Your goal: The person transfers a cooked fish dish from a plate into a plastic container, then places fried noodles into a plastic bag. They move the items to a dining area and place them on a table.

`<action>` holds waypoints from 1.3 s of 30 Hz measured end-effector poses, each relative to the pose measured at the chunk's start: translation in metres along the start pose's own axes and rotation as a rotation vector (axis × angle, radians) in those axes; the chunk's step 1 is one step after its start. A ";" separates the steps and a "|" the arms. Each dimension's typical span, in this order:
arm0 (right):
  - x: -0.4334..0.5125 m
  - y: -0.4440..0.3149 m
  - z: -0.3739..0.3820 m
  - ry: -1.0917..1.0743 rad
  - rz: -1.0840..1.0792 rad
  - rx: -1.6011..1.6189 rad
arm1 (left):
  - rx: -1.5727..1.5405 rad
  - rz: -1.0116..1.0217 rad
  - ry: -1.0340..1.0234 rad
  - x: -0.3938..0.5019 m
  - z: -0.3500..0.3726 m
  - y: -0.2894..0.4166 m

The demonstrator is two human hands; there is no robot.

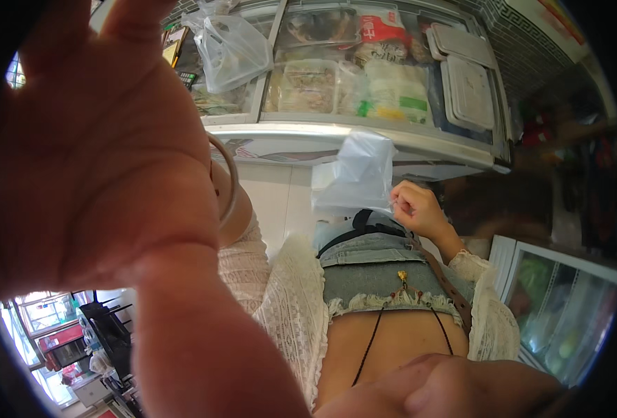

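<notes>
My right hand [416,207] is closed on the edge of a thin white plastic bag [361,167], which hangs in front of the display case. A lace sleeve [243,261] and a wrist with a pale bangle [228,183] lie at the left; my left hand beyond them is hidden. A large bare hand [110,162], palm to the lens and blurred, covers the left of the view; its forearm has no sleeve, and it seems to be another person's. A gold pendant [402,276] hangs on dark cords over my denim clothing [386,277].
Ahead stands a glass-topped display case [339,128] with packed food inside. On it lie a translucent plastic bag [232,52] and two lidded plastic containers [467,91], with a calculator [187,79] near the bag. A glass-door cooler [564,308] is at the lower right.
</notes>
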State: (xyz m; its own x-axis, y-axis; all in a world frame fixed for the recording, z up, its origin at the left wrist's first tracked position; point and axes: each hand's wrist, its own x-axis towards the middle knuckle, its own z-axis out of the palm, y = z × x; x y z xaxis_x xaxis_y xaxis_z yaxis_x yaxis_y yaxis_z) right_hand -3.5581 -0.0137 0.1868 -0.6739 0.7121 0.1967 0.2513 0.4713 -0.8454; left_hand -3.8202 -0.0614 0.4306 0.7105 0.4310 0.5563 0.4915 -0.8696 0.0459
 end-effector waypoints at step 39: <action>0.235 0.106 0.001 0.087 -0.045 -0.635 | -1.766 -1.648 0.373 -0.122 0.314 -0.283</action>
State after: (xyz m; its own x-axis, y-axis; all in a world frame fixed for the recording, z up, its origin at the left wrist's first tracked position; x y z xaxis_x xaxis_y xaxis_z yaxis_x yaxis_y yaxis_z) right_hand -3.6910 0.2032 0.1428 -0.6409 0.7119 0.2871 0.6048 0.6987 -0.3822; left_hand -3.8878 0.2076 0.0891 0.1865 0.7968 -0.5747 -0.5124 0.5780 0.6351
